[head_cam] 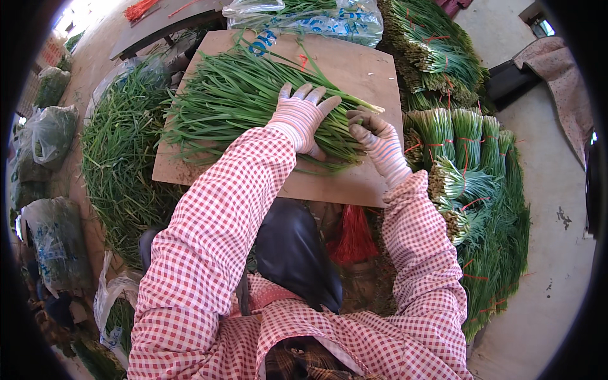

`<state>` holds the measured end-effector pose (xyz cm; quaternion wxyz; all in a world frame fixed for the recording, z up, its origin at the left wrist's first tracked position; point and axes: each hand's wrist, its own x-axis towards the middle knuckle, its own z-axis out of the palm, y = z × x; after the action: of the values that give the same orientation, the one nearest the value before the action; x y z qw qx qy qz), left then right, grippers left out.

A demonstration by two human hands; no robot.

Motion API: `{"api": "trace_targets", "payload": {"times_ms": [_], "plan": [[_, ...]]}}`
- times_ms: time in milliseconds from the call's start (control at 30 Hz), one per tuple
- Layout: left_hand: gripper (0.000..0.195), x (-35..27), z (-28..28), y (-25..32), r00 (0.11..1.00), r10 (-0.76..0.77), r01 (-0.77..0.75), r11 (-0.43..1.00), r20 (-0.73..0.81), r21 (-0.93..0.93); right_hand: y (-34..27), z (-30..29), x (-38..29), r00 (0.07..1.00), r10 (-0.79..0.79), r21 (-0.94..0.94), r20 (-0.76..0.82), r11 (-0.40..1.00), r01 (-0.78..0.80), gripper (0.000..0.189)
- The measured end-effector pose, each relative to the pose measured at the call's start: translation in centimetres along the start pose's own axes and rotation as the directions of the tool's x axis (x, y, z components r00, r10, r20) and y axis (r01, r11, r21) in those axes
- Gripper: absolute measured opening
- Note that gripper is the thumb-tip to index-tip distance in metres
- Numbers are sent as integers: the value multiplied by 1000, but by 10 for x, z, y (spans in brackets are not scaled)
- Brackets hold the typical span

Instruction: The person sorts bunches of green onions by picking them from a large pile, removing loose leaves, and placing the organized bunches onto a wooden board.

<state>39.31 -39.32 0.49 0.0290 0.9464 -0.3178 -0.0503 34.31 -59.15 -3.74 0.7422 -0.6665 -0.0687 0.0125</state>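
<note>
A loose heap of long green garlic chives (228,95) lies across a wooden board (342,187), with its leaf tips to the left and its pale stem ends to the right. My left hand (304,111), in a striped glove with grey fingertips, rests on the heap with its fingers spread. At the stem ends is my right hand (373,130), in a matching glove, its fingers curled with thumb and fingertips close together. A bit of green stem shows at those fingertips; how firmly it is pinched cannot be told.
Tied chive bundles (439,130) with red ties are stacked right of the board. Loose green leaves (123,161) are piled to its left. A printed plastic bag (308,21) lies at the far edge. Red tie strands (354,237) hang below the near edge. Filled bags (54,242) stand far left.
</note>
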Motion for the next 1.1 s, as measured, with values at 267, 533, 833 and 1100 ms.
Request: {"api": "trace_targets", "payload": {"times_ms": [267, 533, 833, 1100], "plan": [[114, -2, 1, 1, 1000, 9, -10, 1000, -20, -17, -58, -57, -119, 963, 268, -234, -10, 936, -263, 40], [115, -6, -2, 1, 999, -35, 35, 999, 3, 18, -62, 46, -65, 996, -84, -923, 10, 383, 42, 41], [116, -5, -3, 2, 998, -56, 56, 998, 32, -4, -36, 44, -1, 982, 167, -966, 88, 253, 44, 34], [114, -6, -1, 0, 999, -30, 30, 1000, 23, 4, -40, 29, 0, 988, 124, -915, 96, 402, 38, 28]]}}
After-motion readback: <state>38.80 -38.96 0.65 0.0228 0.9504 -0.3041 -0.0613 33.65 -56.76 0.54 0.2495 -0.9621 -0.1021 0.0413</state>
